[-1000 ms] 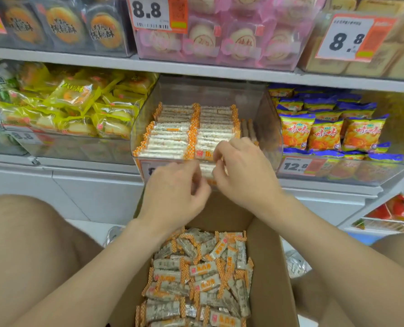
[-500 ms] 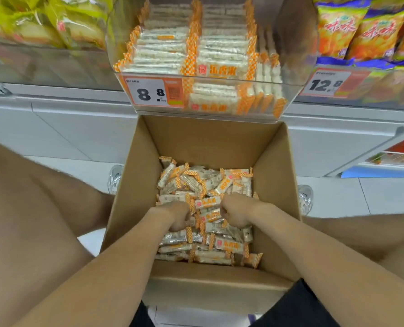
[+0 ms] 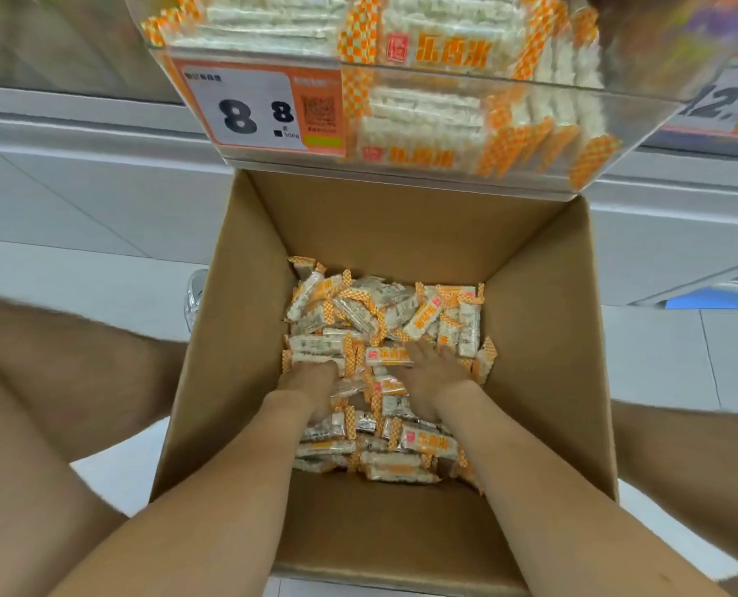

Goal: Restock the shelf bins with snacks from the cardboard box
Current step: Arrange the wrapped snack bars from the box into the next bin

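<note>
An open cardboard box [image 3: 238, 329] stands on the floor between my knees. A loose heap of white snack bars [image 3: 384, 312] with orange checkered ends lies in it. Both my hands are down on the heap. My left hand [image 3: 311, 383] digs into the bars with its fingers curled under them and hidden. My right hand [image 3: 429, 372] lies on the bars with its fingers stretched out. Above the box hangs the clear shelf bin [image 3: 401, 71], packed with neat rows of the same bars, with an 8.8 price tag [image 3: 251, 109] on its front.
White shelf panels [image 3: 78, 187] run behind the box. A shoe [image 3: 195, 295] shows at the box's left wall. My bare knees flank the box. A neighbouring bin's 12.8 price tag [image 3: 733, 105] shows at the upper right.
My hands left the shelf bin and dropped into the box. My head tilted down and closer, so the box fills the view. The right hand's fingers have spread flat over the bars.
</note>
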`<state>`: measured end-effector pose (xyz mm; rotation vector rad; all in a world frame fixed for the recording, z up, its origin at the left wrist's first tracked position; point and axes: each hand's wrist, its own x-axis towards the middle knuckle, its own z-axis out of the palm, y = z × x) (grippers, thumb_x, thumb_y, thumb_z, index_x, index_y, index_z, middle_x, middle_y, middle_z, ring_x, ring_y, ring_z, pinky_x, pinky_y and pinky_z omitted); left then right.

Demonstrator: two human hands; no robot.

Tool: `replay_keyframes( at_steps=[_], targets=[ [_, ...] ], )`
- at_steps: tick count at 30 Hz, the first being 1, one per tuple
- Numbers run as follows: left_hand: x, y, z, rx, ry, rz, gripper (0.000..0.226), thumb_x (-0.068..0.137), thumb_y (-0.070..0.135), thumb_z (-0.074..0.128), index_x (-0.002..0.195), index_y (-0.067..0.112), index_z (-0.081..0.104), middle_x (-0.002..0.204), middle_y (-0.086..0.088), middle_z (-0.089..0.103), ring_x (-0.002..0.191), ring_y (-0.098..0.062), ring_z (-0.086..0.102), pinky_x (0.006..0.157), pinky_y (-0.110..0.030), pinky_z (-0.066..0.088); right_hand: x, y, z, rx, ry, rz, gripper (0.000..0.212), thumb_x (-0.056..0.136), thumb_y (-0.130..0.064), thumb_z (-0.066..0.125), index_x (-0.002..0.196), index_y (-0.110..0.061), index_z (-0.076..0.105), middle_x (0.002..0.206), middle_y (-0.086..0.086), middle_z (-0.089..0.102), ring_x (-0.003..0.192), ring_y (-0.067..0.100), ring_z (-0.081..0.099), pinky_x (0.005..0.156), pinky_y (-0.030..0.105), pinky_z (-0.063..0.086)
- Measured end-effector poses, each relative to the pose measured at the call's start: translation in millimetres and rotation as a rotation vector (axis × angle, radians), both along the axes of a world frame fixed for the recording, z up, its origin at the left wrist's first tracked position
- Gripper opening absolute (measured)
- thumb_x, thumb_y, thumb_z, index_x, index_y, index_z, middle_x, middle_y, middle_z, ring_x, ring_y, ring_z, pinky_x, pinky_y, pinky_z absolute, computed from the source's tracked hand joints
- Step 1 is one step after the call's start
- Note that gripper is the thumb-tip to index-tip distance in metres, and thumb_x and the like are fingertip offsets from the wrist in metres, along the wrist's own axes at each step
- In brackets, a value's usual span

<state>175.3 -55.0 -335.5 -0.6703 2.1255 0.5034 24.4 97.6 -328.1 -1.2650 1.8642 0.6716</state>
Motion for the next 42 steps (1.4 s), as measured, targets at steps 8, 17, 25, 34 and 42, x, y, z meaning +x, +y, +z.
replay_keyframes(
  at_steps=[8, 17, 25, 34, 42],
  targets=[
    [-1.0, -3.0, 4.4, 0.179, 0.278, 0.650, 0.011, 0.105, 0.022, 0.045, 0.107, 0.020, 0.056, 0.106, -0.008, 0.065, 0.089, -0.029, 0.064, 0.075, -0.043, 0.053, -1.3, 8.0, 7.9, -0.367, -0.019, -0.158, 0.065, 0.099, 0.004, 0.050, 0.151, -0.031, 0.035, 0.143, 0.021, 0.043, 0.130, 0.043, 0.044, 0.105, 0.050, 0.041],
    [-20.0, -8.9, 42.0, 0.395, 0.402, 1.122, 0.045, 0.105, 0.017, 0.035, 0.141, 0.019, 0.062, 0.154, -0.007, 0.049, 0.086, -0.021, 0.068, 0.065, -0.030, 0.043, -16.2, 13.0, 47.1, -0.737, -0.074, -0.772, 0.042, 0.102, -0.017, 0.048, 0.143, -0.016, 0.057, 0.068, -0.001, 0.063, 0.062, 0.020, 0.061, 0.060, 0.038, 0.055],
    [-34.4, -3.7, 128.4, 0.638, 0.472, 0.949, 0.072, 0.091, 0.072, 0.060, 0.145, 0.024, 0.054, 0.133, 0.007, 0.055, 0.091, -0.012, 0.062, 0.077, -0.033, 0.045, -13.9, 13.6, 106.2, -0.937, -0.155, -0.525, 0.025, 0.089, -0.020, 0.076, 0.111, -0.028, 0.069, 0.114, -0.012, 0.059, 0.112, 0.012, 0.057, 0.090, 0.021, 0.034],
    [-42.0, -18.2, 235.1, 0.358, 0.623, 0.317, 0.032, 0.089, 0.030, 0.080, 0.118, 0.036, 0.067, 0.117, 0.014, 0.065, 0.099, -0.012, 0.069, 0.086, -0.022, 0.056, -14.7, -3.6, 197.5, -1.031, -0.082, -0.148, 0.050, 0.079, -0.015, 0.082, 0.120, -0.026, 0.054, 0.115, -0.008, 0.049, 0.105, 0.021, 0.059, 0.088, 0.036, 0.047],
    [-45.8, -41.4, 344.8, 0.235, 0.805, -0.061, 0.040, 0.092, 0.038, 0.080, 0.126, 0.040, 0.061, 0.132, 0.020, 0.060, 0.122, 0.001, 0.056, 0.107, -0.032, 0.044, -28.4, -2.2, 320.3, -1.088, -0.254, -0.235, 0.033, 0.085, -0.041, 0.068, 0.110, -0.029, 0.050, 0.106, -0.012, 0.059, 0.095, 0.008, 0.059, 0.083, 0.038, 0.052]
  ],
)
